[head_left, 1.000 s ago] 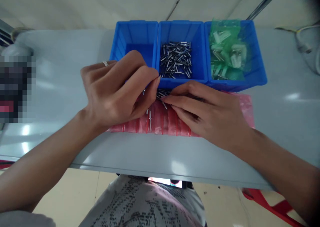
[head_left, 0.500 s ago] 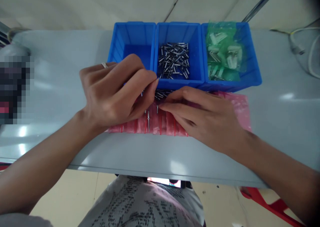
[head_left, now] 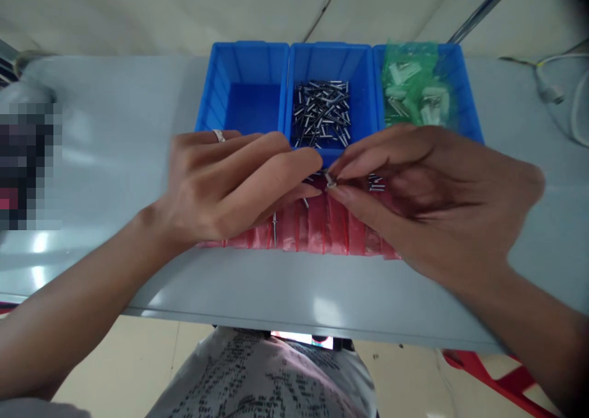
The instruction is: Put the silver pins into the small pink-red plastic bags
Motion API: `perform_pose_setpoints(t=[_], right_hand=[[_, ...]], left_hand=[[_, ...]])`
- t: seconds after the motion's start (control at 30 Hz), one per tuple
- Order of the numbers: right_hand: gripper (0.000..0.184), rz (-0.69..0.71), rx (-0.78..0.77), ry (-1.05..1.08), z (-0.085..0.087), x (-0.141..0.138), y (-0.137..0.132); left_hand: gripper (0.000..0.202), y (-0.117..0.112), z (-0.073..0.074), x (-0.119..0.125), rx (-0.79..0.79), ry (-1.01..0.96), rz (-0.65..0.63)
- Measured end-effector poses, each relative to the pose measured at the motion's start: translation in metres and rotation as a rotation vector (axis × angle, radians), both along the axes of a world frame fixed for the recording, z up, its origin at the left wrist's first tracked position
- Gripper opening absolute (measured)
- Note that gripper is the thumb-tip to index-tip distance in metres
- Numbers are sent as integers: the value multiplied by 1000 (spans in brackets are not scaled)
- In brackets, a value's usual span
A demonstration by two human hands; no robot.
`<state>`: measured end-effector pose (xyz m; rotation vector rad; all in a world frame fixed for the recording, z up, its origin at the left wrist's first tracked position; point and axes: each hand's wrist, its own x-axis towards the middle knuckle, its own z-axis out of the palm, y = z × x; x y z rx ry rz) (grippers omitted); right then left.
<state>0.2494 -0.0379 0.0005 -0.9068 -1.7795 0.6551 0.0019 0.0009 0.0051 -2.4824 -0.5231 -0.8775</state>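
Over pink plastic (head_left: pixel 335 228), the right hand (head_left: pixel 448 191) pinches a silvery rivet (head_left: pixel 330 180); whether the left hand (head_left: pixel 230 188) grips is unclear.

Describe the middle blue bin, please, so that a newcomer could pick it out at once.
Along the far side of the grey table stand three blue bins in a row. Take the middle bin: unlike its neighbours, it holds a loose heap of slim metal pins.

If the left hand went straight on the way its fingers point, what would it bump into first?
Probably the small metal piece held by the right hand, or that hand's fingers; depth is hard to judge.
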Motion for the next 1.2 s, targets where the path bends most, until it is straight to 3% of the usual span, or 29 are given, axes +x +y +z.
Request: perform_pose_setpoints(t=[0.17,0.3,0.43,0.67,0.93,1.03,1.1,1.2], right_hand=[[31,8,-25,32,-4,0,-3],[32,48,-33,50,-1,-1,-2],[44,114,-108,86,2,-1,-2],[13,-92,-6,27,6,4,-5],[18,-56,-125,166,6,4,-1],[20,-67,-149,160,7,4,-2],[19,-69,-175,148,8,3,-3],[20,-91,-184,137,9,4,-5]], left_hand=[[11,1,-4,-2,19,34,-64],[22,1,-4,-1,-8,20,-88],[9,0,0,0,0,62,-118],[19,-2,-2,-6,44,-39,43],[20,-4,-1,-7,-43,-15,92],[21,-4,-4,-9,-18,-41,52],[14,-4,-5,-9,-18,-37,67],[18,-2,-3,-7,-24,-26,94]])
